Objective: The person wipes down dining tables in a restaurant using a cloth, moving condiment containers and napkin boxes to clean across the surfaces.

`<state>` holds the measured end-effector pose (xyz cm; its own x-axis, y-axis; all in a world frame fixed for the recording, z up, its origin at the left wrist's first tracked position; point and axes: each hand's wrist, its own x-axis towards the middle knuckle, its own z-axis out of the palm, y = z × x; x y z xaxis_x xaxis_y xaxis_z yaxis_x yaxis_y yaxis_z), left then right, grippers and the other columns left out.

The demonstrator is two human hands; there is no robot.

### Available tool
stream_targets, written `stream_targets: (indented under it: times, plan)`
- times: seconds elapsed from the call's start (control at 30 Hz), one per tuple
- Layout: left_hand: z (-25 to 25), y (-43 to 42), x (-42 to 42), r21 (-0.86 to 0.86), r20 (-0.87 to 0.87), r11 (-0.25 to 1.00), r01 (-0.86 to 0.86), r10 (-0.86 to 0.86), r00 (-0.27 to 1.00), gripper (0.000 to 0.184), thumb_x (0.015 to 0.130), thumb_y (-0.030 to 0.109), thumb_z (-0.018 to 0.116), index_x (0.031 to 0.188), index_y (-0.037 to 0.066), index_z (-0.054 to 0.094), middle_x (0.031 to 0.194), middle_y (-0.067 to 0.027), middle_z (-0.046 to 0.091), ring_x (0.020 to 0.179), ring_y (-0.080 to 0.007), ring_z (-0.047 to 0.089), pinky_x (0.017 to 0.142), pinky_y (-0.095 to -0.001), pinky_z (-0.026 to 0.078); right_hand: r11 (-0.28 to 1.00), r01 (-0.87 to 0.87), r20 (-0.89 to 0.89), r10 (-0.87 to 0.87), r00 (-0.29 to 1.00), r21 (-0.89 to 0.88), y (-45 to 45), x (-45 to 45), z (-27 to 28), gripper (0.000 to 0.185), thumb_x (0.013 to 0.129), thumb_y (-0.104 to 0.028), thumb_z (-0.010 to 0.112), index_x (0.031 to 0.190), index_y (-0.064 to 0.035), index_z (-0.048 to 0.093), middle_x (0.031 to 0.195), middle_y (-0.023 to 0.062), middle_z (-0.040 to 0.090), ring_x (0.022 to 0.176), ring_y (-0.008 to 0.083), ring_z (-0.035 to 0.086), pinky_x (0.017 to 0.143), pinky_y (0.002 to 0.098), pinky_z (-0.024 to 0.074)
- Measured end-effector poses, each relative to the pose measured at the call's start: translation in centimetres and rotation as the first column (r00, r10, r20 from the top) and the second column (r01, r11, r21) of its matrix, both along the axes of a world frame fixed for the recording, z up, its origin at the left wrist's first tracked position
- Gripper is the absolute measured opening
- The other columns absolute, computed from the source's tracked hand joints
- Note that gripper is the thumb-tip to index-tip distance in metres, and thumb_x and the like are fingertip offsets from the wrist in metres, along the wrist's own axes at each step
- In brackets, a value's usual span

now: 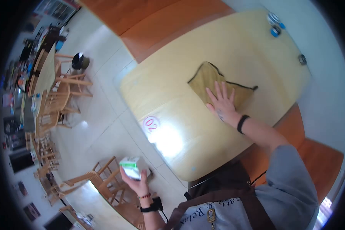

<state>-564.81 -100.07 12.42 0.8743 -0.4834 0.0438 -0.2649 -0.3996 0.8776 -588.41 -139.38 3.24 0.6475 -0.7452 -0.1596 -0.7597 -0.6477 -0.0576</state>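
My right hand (224, 104) lies flat with its fingers spread on a mustard-yellow cloth (204, 79) with dark edging. The cloth rests, partly folded, on the pale yellow table (168, 92), and my palm hides some of it. Off the table's near left side, my left hand (137, 185) is wrapped round a white and green tissue pack (129, 167), held up over the floor. Its fingers are partly hidden behind the pack.
Small blue and white containers (275, 27) and a dark round item (302, 59) stand along the table's wall side. Orange benches (149, 19) flank the table. Wooden chairs (107, 176), another table (92, 203) and a black bin (79, 62) are to the left.
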Motion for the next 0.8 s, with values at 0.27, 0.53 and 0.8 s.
stream_targets:
  times: [0.27,0.53,0.8]
  plan:
    - [-2.1,20.9,-5.5,0.167,-0.068,0.837,-0.522,0.538,0.840,0.092,0.074,0.002,0.074,0.151,0.003,0.024,0.147,-0.0149,0.035,0.132,-0.0305,0.040,0.112,-0.0448,0.034,0.935,-0.311,0.229,0.345,0.910,-0.172,0.6,29.7,-0.2,0.064,0.095,-0.057,0.045,0.152,-0.0294,0.033,0.160,0.0173,0.020,0.148,0.0423,0.013,0.106,0.0770,0.0156]
    - [-2.6,22.3,-8.4,0.166,-0.177,0.762,-0.626,0.647,0.741,0.091,0.073,0.002,0.075,0.151,0.004,0.028,0.150,-0.0156,0.033,0.134,-0.0329,0.039,0.110,-0.0472,0.035,0.692,-0.668,0.113,0.713,0.692,-0.273,11.3,21.4,1.1,0.058,0.099,-0.053,0.039,0.150,-0.0267,0.037,0.158,0.0136,0.030,0.147,0.0360,0.021,0.110,0.0706,0.0163]
    - [-2.2,11.3,3.2,-0.093,-0.050,0.946,-0.309,0.306,0.951,0.084,0.078,-0.002,0.070,0.151,0.004,0.028,0.149,-0.0175,0.036,0.129,-0.0307,0.044,0.106,-0.0419,0.041,0.319,-0.900,0.304,0.861,0.406,0.297,14.1,-6.6,0.1,0.055,0.096,-0.044,0.050,0.149,-0.0350,0.036,0.164,-0.0005,0.017,0.152,0.0244,0.008,0.111,0.0730,0.0019]
